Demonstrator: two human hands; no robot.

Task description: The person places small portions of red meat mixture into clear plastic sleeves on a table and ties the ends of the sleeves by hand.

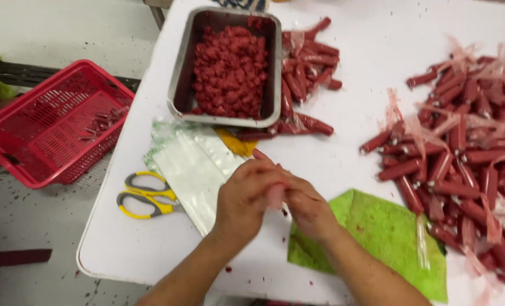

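A rectangular steel tray (180, 73) of red minced filling is sitting at the far end of the white surface (365, 45), with clear plastic sleeves (187, 164) and yellow-handled scissors (145, 195) lying left of the hands. Filled red plastic tubes (462, 153) are piling up on the right, beside a green cloth (382, 226). The left hand (244, 198) and right hand (308, 208) are meeting, both grips pinching a small pinkish piece (275, 195), blurred, possibly a sleeve being filled.

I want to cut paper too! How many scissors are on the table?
1. The yellow-handled scissors lie near the table's left edge, beside the clear bags, left of the left hand. More could hide under things.
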